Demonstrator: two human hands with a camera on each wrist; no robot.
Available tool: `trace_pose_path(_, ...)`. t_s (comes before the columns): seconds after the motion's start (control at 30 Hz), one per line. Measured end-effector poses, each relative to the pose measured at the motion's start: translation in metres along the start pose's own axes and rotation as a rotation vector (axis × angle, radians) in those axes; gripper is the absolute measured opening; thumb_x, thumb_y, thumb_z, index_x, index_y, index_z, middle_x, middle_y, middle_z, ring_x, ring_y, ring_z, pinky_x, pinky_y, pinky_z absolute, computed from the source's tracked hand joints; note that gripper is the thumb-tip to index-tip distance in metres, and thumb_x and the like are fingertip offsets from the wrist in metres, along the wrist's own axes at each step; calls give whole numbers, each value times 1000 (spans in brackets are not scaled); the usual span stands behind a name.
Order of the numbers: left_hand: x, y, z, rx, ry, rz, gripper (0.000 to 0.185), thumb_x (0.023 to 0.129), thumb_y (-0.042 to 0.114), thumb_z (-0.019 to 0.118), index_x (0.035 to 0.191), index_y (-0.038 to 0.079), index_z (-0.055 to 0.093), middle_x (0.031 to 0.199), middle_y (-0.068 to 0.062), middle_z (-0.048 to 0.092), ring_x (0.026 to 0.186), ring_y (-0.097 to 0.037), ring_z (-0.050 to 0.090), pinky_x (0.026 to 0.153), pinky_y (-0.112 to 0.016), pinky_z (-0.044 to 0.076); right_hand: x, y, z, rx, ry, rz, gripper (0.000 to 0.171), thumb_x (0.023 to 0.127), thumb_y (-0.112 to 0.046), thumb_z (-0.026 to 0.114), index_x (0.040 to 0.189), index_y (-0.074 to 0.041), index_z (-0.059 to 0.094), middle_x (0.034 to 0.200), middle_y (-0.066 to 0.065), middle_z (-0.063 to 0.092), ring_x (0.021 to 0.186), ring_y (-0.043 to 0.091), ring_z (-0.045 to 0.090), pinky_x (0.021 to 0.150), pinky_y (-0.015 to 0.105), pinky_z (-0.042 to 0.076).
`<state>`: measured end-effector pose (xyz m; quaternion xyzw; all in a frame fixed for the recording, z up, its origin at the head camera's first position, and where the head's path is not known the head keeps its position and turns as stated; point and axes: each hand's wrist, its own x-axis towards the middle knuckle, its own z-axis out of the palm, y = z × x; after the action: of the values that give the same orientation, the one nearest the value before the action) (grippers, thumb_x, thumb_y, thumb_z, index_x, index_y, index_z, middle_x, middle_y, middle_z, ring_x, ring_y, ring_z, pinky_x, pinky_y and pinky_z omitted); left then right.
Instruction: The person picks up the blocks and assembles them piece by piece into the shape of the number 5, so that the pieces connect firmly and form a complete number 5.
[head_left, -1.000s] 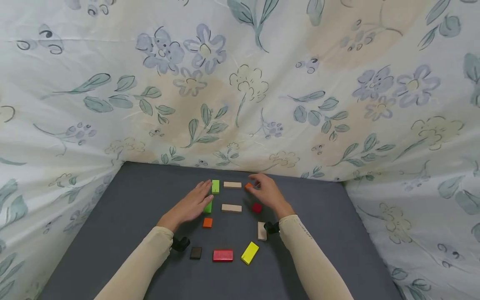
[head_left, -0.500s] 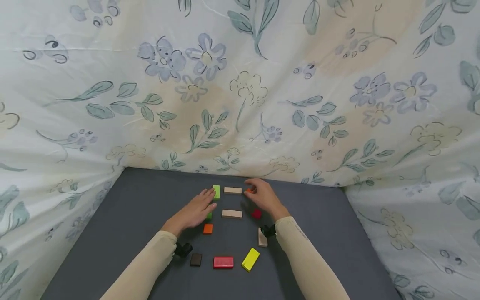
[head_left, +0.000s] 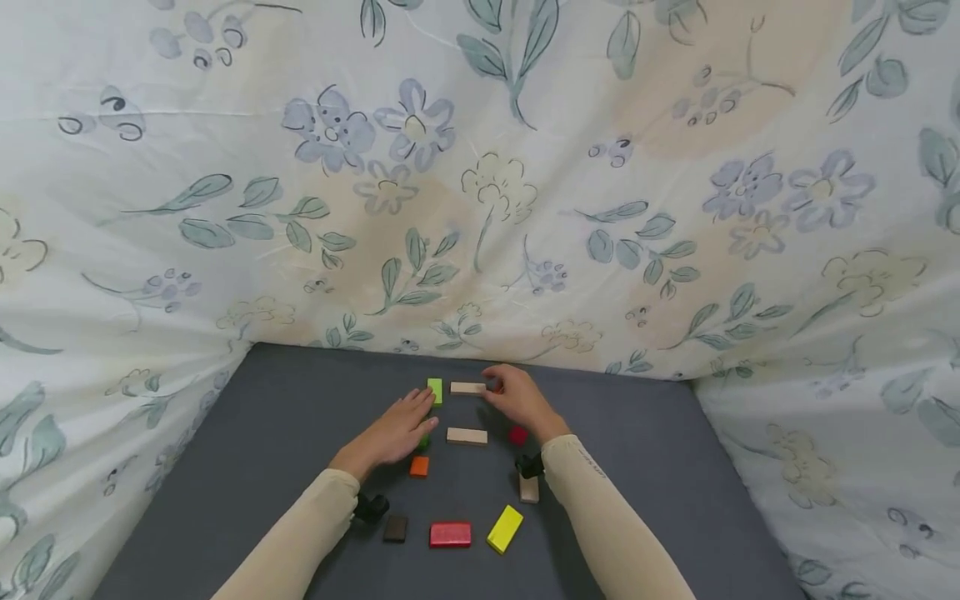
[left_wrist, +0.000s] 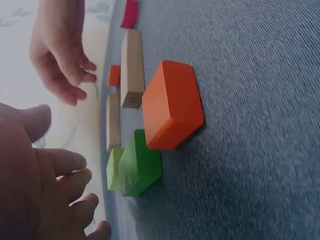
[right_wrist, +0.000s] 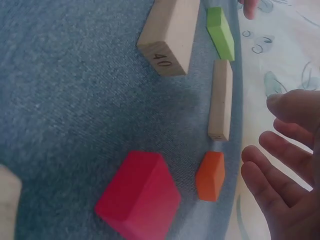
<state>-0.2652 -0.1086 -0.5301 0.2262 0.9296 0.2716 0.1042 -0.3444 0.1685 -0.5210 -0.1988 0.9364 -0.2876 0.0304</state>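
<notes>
Several small coloured and wooden blocks lie on a dark grey mat (head_left: 285,417). My left hand (head_left: 417,412) lies flat with straight fingers, its tips beside the long green block (head_left: 435,390) and above a small green cube (left_wrist: 142,165). An orange cube (head_left: 418,466) sits just behind that hand. My right hand (head_left: 501,390) hovers with relaxed fingers (right_wrist: 280,165) over a small orange block (right_wrist: 211,175), next to the far wooden block (head_left: 468,387). It holds nothing. A second wooden block (head_left: 467,435) and a red cube (right_wrist: 140,197) lie between the hands.
Nearer me lie a dark brown block (head_left: 394,527), a flat red block (head_left: 450,534), a yellow block (head_left: 505,528) and a third wooden block (head_left: 528,488) by my right wrist. A flowered sheet (head_left: 480,208) walls the mat at back and sides.
My right hand has slid a little left, so it now covers most of the small orange block. The left hand has barely moved beside the green block.
</notes>
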Motion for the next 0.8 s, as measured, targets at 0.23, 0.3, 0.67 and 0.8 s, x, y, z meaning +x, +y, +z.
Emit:
trace_pose_path(0.23,9,-1,1,-14,-4,-20,64,119,34,43,169,-3,28,177,-21,22,163,-45,14,129,-63,13,16,5,5,-62,-25,-8,37,102,-19,80,137,-9,74,121,7,71,91,18,66,79,41,58)
trace_pose_path(0.3,14,-2,2,-6,-9,-28,65,119,36,42,170,-2,28,177,-20,21,163,-44,14,130,-62,13,20,5,4,-92,-34,-17,36,101,-19,81,136,-9,74,125,8,71,94,19,68,81,42,59)
trace_pose_path(0.67,25,-4,3,5,-34,-43,67,119,42,41,170,0,30,178,-19,18,164,-43,14,130,-61,12,26,4,16,-238,-60,-36,43,103,-21,79,143,-9,71,142,10,68,131,29,64,112,47,51)
trace_pose_path(0.8,27,-5,5,12,-37,-50,67,119,43,41,170,2,31,178,-18,18,164,-43,13,130,-61,12,28,3,18,-254,-63,-30,43,103,-21,79,143,-9,70,142,10,68,132,29,64,113,46,50)
